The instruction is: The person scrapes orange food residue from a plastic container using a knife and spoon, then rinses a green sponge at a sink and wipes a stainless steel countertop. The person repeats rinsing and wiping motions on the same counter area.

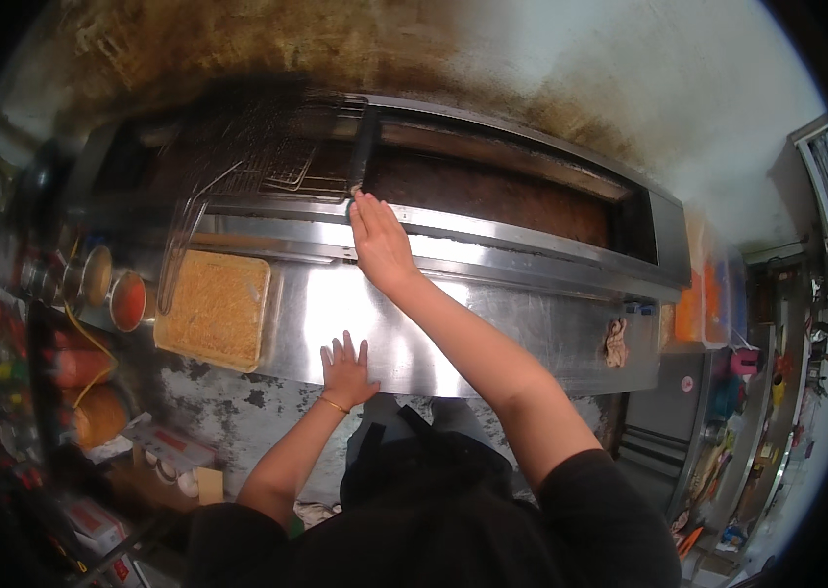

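Observation:
My left hand [347, 373], with a thin bracelet at its wrist, lies spread and palm down on the front edge of the stainless steel counter [524, 323]. My right hand [383, 242] reaches forward over the metal rail [487, 224] of a long steel cooking unit. Its fingers lie together, their tips near a dark divider bar [362, 151]. A bit of something teal shows beside the fingers; whether the hand holds it is hidden. Wire racks [296, 169] cover part of the unit's left side, and the right bay [487, 187] shows a brown, stained inside.
A rectangular tray [212, 312] with an orange-brown surface sits at the counter's left, beside metal pots, one with red contents [128, 301]. A crumpled cloth [615, 343] lies at the right. Orange and blue plastic containers [712, 301] stand beyond it. Boxes [171, 448] are at the lower left.

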`<state>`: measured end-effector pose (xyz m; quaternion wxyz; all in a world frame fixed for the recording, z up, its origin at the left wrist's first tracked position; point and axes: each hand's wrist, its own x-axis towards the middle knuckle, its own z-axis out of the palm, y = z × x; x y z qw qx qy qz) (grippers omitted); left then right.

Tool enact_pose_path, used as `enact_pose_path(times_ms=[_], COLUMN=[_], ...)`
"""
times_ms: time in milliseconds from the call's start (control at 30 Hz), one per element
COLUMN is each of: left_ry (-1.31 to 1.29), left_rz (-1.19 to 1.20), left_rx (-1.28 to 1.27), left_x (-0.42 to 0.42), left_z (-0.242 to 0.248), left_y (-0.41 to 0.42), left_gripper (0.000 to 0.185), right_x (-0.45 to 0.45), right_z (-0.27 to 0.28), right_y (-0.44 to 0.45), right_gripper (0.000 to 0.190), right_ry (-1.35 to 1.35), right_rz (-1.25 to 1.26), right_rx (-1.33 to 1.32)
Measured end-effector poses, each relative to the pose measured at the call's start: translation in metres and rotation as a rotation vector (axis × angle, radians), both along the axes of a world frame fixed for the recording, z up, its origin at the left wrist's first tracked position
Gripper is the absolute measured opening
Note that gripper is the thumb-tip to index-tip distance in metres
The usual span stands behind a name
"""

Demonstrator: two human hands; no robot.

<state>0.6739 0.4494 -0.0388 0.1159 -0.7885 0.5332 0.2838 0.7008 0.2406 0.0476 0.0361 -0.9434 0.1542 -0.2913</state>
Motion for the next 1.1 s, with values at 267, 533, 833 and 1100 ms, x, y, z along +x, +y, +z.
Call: enact_pose_path(times_ms=[267,533,833,1100], left_ry=[-0.039,-0.105,-0.072,-0.062], left_rz=[0.05,0.073,0.094,0.115], left_rx=[0.007,0.045,-0.04,-0.025], left_x=[-0.004,-0.008,-0.015,-0.011], left_z=[-0.001,-0.005,-0.009,-0.016], left_y=[-0.008,-0.011,-0.017,-0.009], left_gripper=[0.091,0.095,0.093,0.094], right_x=[-0.061,-0.209,-0.098,-0.08], right_z=[-0.016,0.014,-0.018,0.006], right_y=[-0.044,-0.103,-0.077,-0.052], right_gripper=[0.043,0.051,0.031,0.008], right_ry=[-0.049,-0.002,0.019,-0.203], right_rz=[0.057,-0.202,-0.028,0.065], right_rx=[-0.015,-0.144,0.552,0.119])
